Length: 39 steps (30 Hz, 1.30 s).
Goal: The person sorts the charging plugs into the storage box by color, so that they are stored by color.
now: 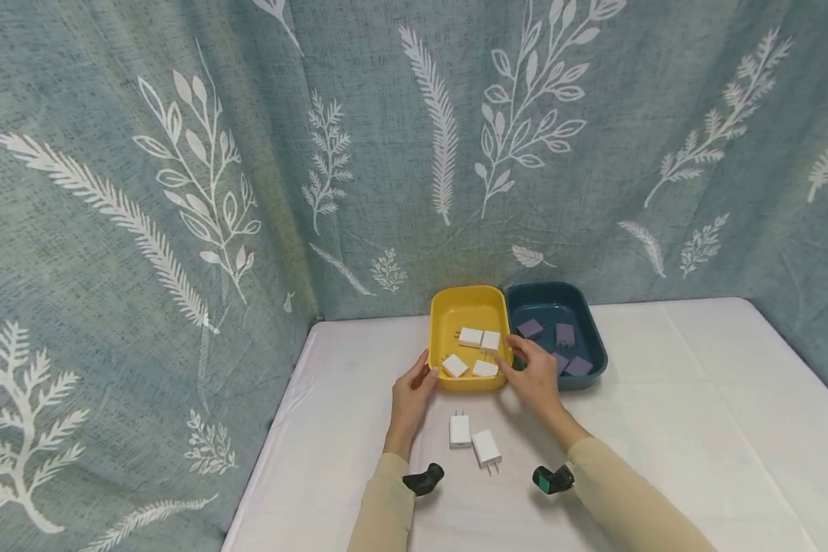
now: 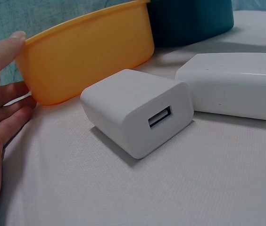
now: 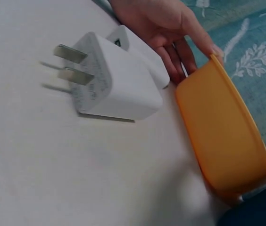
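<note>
A yellow tray (image 1: 465,299) stands at the back of the table with several white plug-in chargers (image 1: 455,366) in it. My left hand (image 1: 409,399) holds its front left corner, thumb at the rim and fingers along the outer wall. At the right rim, my right hand (image 1: 537,376) grips the tray, its fingers reaching over the edge beside the blue tray; the right wrist view barely shows this hand. Two more white chargers lie on the cloth between my forearms: one (image 1: 459,431) with prongs pointing away, the other (image 1: 486,448) with prongs toward me.
Against the yellow tray's right side stands a dark blue tray (image 1: 599,359) with several purple chargers (image 1: 564,334) inside. White cloth (image 1: 669,399) covers the table. A patterned blue-green curtain (image 1: 386,192) hangs behind and at the left.
</note>
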Available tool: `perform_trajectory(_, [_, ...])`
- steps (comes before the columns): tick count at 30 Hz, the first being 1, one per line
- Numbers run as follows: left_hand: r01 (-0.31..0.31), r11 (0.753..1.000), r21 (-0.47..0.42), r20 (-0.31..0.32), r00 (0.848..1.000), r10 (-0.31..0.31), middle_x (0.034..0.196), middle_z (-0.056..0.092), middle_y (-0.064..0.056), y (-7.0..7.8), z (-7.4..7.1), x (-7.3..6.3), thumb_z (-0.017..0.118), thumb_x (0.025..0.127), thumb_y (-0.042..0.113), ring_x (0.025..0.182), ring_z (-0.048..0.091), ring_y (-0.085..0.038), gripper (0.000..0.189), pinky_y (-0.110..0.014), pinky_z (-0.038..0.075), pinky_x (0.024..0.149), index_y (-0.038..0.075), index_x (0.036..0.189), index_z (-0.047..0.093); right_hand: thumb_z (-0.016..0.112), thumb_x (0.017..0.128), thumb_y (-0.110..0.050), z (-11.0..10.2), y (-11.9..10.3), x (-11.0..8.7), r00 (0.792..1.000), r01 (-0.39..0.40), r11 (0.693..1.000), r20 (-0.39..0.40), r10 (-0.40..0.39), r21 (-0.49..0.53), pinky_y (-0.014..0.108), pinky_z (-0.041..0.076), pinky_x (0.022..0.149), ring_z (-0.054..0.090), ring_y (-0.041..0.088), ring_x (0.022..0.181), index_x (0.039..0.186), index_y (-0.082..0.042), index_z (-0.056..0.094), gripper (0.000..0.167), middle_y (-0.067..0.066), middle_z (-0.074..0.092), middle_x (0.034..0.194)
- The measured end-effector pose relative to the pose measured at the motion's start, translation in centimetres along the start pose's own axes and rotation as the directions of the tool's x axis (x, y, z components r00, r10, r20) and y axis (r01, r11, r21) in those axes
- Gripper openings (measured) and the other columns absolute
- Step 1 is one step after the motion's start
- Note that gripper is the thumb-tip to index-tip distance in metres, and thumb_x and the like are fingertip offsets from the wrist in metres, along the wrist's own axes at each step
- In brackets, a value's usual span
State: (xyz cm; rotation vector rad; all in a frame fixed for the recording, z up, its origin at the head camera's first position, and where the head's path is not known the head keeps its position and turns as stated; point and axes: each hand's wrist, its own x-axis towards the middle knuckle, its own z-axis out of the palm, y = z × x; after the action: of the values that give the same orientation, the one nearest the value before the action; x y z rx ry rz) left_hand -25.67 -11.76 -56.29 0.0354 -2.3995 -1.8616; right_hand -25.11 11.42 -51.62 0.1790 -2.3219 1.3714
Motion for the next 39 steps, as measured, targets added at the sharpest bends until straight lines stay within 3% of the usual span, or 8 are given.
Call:
perform_trajectory(3, [0.001, 1.000, 0.002, -0.005, 1.000, -0.001, 0.144, 0.054, 0.006, 0.0, 0.0, 0.0, 0.063, 0.094, 0.039, 0.132, 0.053, -0.016, 0.049, -0.036, 0.046, 0.110, 0.034, 0.141, 0.050, 0.081, 0.079, -0.015, 0.0, 0.1, -0.6, 0.999, 0.042, 0.999, -0.012, -0.042, -0.009, 0.051, 0.051, 0.097, 0.071, 0.032, 0.100, 0.117, 0.003, 0.067, 0.044, 0.018, 0.070, 0.114])
perform_trajectory(8, [0.006, 1.000, 0.014, -0.012, 1.000, -0.006, 0.144, 0.054, 0.007, 0.0, 0.0, 0.0, 0.062, 0.094, 0.040, 0.131, 0.053, -0.015, 0.048, -0.036, 0.046, 0.109, 0.036, 0.141, 0.050, 0.083, 0.075, -0.012, 0.1, -0.1, -1.5, 0.992, 0.122, 0.993, -0.019, -0.122, -0.001, 0.043, 0.060, 0.081, 0.072, 0.031, 0.091, 0.111, 0.004, 0.069, 0.041, 0.018, 0.072, 0.108])
perform_trajectory(16, [-0.003, 1.000, 0.015, -0.009, 1.000, 0.003, 0.144, 0.054, 0.007, 0.0, 0.0, 0.1, 0.062, 0.093, 0.046, 0.132, 0.052, -0.015, 0.050, -0.036, 0.044, 0.111, 0.037, 0.140, 0.050, 0.084, 0.071, -0.005, 0.0, -0.4, -3.2, 0.977, 0.214, 0.977, -0.003, -0.214, 0.021, 0.029, 0.060, 0.081, 0.071, 0.025, 0.089, 0.104, 0.001, 0.072, 0.036, 0.013, 0.074, 0.103])
perform_trajectory(22, [-0.002, 1.000, 0.013, -0.014, 1.000, 0.003, 0.142, 0.056, 0.007, -0.3, 0.1, 0.2, 0.063, 0.091, 0.048, 0.130, 0.054, -0.015, 0.050, -0.037, 0.045, 0.110, 0.039, 0.139, 0.051, 0.084, 0.070, -0.002, 0.0, -0.2, -4.2, 0.963, 0.264, 0.962, 0.031, -0.267, 0.072, 0.038, 0.061, 0.078, 0.071, 0.030, 0.085, 0.104, 0.004, 0.071, 0.036, 0.015, 0.074, 0.100])
perform_trajectory(26, [-0.005, 1.000, 0.014, -0.014, 1.000, 0.005, 0.142, 0.056, 0.005, -0.3, 0.1, 0.2, 0.063, 0.092, 0.047, 0.130, 0.054, -0.016, 0.050, -0.037, 0.046, 0.110, 0.038, 0.140, 0.051, 0.084, 0.071, -0.002, 0.1, 0.1, -4.9, 0.964, 0.256, 0.963, 0.047, -0.260, 0.088, 0.039, 0.061, 0.077, 0.071, 0.029, 0.086, 0.105, 0.005, 0.070, 0.038, 0.015, 0.074, 0.101])
perform_trajectory(33, [-0.002, 1.000, 0.021, -0.016, 1.000, 0.002, 0.141, 0.057, 0.005, -0.2, 0.1, 0.1, 0.063, 0.092, 0.046, 0.129, 0.055, -0.015, 0.050, -0.036, 0.046, 0.109, 0.038, 0.140, 0.051, 0.083, 0.074, -0.008, 0.1, 0.6, -6.2, 0.975, 0.164, 0.978, 0.130, -0.181, 0.130, 0.038, 0.061, 0.081, 0.071, 0.031, 0.091, 0.108, 0.004, 0.069, 0.038, 0.015, 0.073, 0.104])
perform_trajectory(39, [-0.002, 1.000, 0.018, -0.015, 1.000, 0.002, 0.141, 0.056, 0.006, -0.2, 0.1, 0.1, 0.063, 0.092, 0.046, 0.129, 0.055, -0.015, 0.050, -0.036, 0.046, 0.110, 0.037, 0.140, 0.051, 0.083, 0.077, -0.014, 0.4, 1.2, -7.2, 0.959, 0.163, 0.977, 0.210, -0.189, 0.134, 0.034, 0.061, 0.082, 0.071, 0.026, 0.092, 0.109, 0.000, 0.070, 0.038, 0.010, 0.074, 0.103])
